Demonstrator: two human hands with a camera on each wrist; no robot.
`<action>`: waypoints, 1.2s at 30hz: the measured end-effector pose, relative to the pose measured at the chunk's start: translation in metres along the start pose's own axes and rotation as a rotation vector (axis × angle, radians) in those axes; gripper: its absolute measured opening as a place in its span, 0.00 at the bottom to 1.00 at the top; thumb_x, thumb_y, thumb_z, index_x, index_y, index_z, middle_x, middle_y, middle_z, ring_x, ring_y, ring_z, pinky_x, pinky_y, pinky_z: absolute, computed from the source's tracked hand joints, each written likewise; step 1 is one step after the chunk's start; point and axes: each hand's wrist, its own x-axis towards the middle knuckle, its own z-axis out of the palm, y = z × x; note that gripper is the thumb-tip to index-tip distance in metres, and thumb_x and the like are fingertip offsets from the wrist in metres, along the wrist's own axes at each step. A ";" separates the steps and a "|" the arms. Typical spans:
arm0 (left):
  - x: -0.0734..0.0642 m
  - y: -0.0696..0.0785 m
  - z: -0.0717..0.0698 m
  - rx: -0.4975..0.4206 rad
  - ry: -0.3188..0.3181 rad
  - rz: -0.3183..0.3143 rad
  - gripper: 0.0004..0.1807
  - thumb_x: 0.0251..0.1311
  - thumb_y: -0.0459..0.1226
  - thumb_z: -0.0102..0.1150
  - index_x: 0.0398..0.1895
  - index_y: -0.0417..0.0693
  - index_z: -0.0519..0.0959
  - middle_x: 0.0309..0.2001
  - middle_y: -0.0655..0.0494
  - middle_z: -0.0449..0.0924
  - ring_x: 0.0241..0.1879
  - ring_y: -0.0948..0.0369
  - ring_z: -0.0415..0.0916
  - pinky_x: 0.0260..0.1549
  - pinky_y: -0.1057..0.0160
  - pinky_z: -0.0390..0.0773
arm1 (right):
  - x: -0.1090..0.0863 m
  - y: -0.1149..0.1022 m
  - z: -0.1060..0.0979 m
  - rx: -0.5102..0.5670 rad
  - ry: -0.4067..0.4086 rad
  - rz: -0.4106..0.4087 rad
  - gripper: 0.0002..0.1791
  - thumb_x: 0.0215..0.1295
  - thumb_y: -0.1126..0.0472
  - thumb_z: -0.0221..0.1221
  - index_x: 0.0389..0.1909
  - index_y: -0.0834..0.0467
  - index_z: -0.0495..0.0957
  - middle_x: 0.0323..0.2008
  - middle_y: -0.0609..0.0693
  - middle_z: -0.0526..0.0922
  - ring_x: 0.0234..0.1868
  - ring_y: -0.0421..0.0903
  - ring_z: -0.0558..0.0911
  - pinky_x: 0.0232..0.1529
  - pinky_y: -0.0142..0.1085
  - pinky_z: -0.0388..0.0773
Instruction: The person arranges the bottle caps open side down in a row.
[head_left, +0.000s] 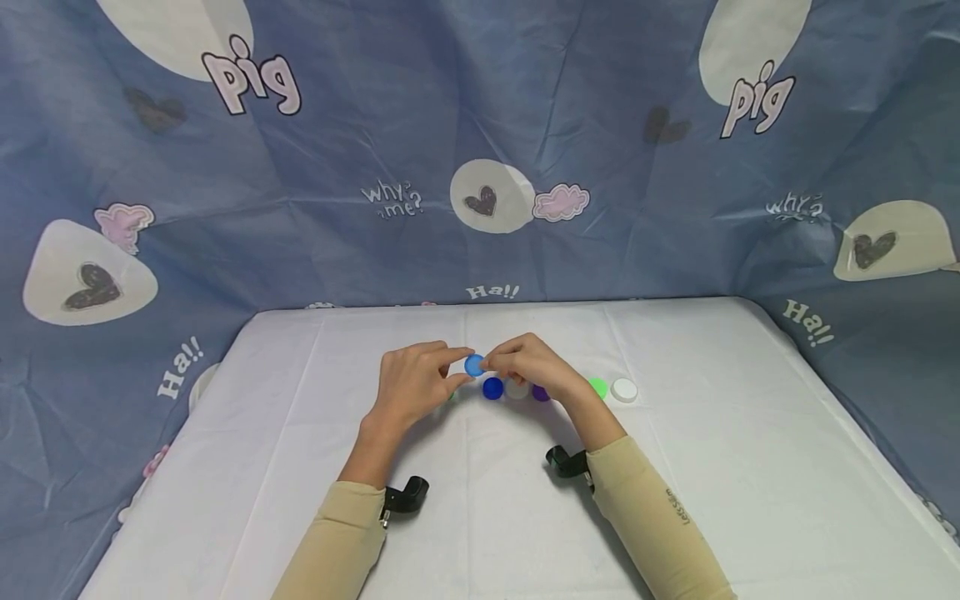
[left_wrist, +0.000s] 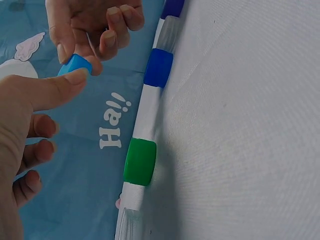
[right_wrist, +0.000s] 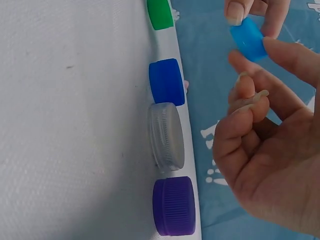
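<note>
A light blue bottle cap is held up over the table between both hands. My left hand pinches it between thumb and forefinger from the left. From the other side my right hand grips its edge with thumb and forefinger, the other fingers curled loosely. Below stands a row of caps: a green cap under the left hand, a dark blue cap, a clear ridged cap and a purple cap. The right hand and wrist partly cover the row in the head view.
Farther right in the row sit a bright green cap and a white cap. Another clear cap shows beyond the green one. A white cloth covers the table; a blue printed curtain hangs behind its far edge.
</note>
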 end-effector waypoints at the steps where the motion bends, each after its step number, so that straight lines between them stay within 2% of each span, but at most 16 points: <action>1: 0.000 0.000 0.000 0.001 0.000 0.003 0.19 0.49 0.56 0.73 0.47 0.72 0.87 0.16 0.68 0.68 0.13 0.69 0.56 0.12 0.68 0.53 | 0.000 0.000 0.000 -0.002 -0.003 0.000 0.12 0.63 0.54 0.61 0.38 0.55 0.89 0.22 0.51 0.76 0.20 0.41 0.68 0.27 0.34 0.69; 7: -0.001 -0.001 0.001 0.002 -0.014 0.004 0.18 0.50 0.56 0.73 0.45 0.71 0.87 0.15 0.68 0.66 0.13 0.69 0.55 0.12 0.68 0.52 | 0.002 0.001 0.001 -0.014 -0.018 0.016 0.12 0.63 0.54 0.61 0.37 0.55 0.89 0.19 0.49 0.73 0.19 0.41 0.66 0.25 0.34 0.66; 9: -0.002 -0.002 0.001 -0.005 -0.022 -0.003 0.18 0.50 0.56 0.73 0.45 0.70 0.87 0.15 0.69 0.66 0.13 0.69 0.55 0.12 0.68 0.52 | 0.002 0.001 0.001 -0.021 -0.032 0.020 0.13 0.64 0.53 0.61 0.36 0.58 0.88 0.17 0.47 0.71 0.18 0.41 0.65 0.24 0.34 0.64; 12: -0.002 -0.002 0.000 -0.027 -0.038 -0.024 0.17 0.50 0.56 0.73 0.45 0.70 0.87 0.15 0.69 0.66 0.13 0.68 0.56 0.12 0.68 0.53 | 0.001 0.000 0.000 -0.047 -0.047 0.029 0.13 0.63 0.51 0.62 0.38 0.56 0.88 0.17 0.46 0.69 0.17 0.42 0.63 0.24 0.35 0.63; 14: -0.002 -0.002 0.000 -0.045 -0.054 -0.047 0.17 0.51 0.56 0.72 0.45 0.70 0.87 0.15 0.69 0.67 0.14 0.68 0.57 0.13 0.67 0.54 | 0.000 -0.001 -0.001 -0.068 -0.042 0.030 0.13 0.62 0.50 0.64 0.41 0.52 0.89 0.19 0.47 0.74 0.18 0.42 0.65 0.24 0.36 0.64; 16: -0.002 -0.002 -0.001 -0.062 -0.068 -0.074 0.16 0.51 0.57 0.72 0.44 0.70 0.88 0.16 0.70 0.68 0.14 0.68 0.58 0.13 0.67 0.55 | 0.000 -0.002 -0.001 -0.125 -0.017 0.004 0.13 0.61 0.49 0.65 0.44 0.47 0.88 0.24 0.48 0.79 0.21 0.42 0.69 0.26 0.36 0.68; 19: -0.002 -0.003 -0.001 -0.079 -0.086 -0.111 0.16 0.51 0.58 0.71 0.43 0.71 0.87 0.16 0.70 0.69 0.15 0.69 0.60 0.15 0.66 0.58 | 0.000 -0.004 0.000 -0.228 0.026 -0.073 0.17 0.59 0.49 0.67 0.49 0.47 0.86 0.32 0.49 0.83 0.28 0.43 0.74 0.30 0.36 0.72; 23: -0.003 -0.004 -0.001 -0.090 -0.095 -0.133 0.14 0.52 0.58 0.70 0.42 0.72 0.87 0.17 0.71 0.70 0.16 0.69 0.62 0.15 0.66 0.60 | 0.000 -0.007 0.002 -0.372 0.056 -0.163 0.18 0.58 0.53 0.69 0.51 0.48 0.85 0.29 0.47 0.79 0.31 0.45 0.74 0.31 0.35 0.71; 30: -0.003 -0.004 -0.001 -0.096 -0.099 -0.149 0.14 0.53 0.57 0.70 0.42 0.71 0.88 0.18 0.71 0.71 0.17 0.69 0.63 0.15 0.66 0.60 | -0.002 -0.012 0.009 -0.581 0.094 -0.186 0.17 0.58 0.53 0.70 0.50 0.45 0.86 0.25 0.43 0.74 0.28 0.42 0.72 0.27 0.33 0.66; 36: -0.002 -0.003 0.000 -0.082 -0.133 -0.143 0.14 0.53 0.56 0.70 0.44 0.71 0.87 0.18 0.70 0.71 0.17 0.69 0.63 0.14 0.66 0.60 | -0.003 -0.010 0.012 -0.650 0.141 -0.205 0.16 0.58 0.48 0.70 0.47 0.43 0.87 0.24 0.40 0.73 0.26 0.40 0.72 0.25 0.34 0.65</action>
